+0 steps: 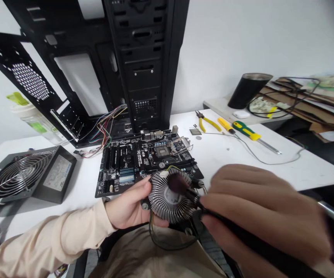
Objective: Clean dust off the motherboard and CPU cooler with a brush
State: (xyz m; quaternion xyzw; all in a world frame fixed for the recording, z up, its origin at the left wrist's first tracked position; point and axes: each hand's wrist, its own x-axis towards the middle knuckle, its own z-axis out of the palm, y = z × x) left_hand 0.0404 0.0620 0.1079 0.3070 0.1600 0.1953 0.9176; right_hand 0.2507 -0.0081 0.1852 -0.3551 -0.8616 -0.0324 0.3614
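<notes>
My left hand (132, 204) grips a round, finned CPU cooler (167, 210) by its left edge and underside, above my lap at the table's front edge. A thin cable loops down from the cooler. In my right hand (259, 208), closed round its dark handle, is a brush (181, 185), its soft bristles over the cooler's middle and apparently touching it. Both the brush head and my right hand are a little blurred. Just behind the cooler, a black motherboard (136, 160) lies flat on the white table, its CPU socket frame (181, 146) raised.
An open black computer case (152, 85) stands behind the motherboard, with loose wires (106, 127). At left are a power supply (51, 173) and a bottle (35, 119). Pliers (209, 122), screwdrivers (246, 131) and a dark tumbler (248, 90) are at right.
</notes>
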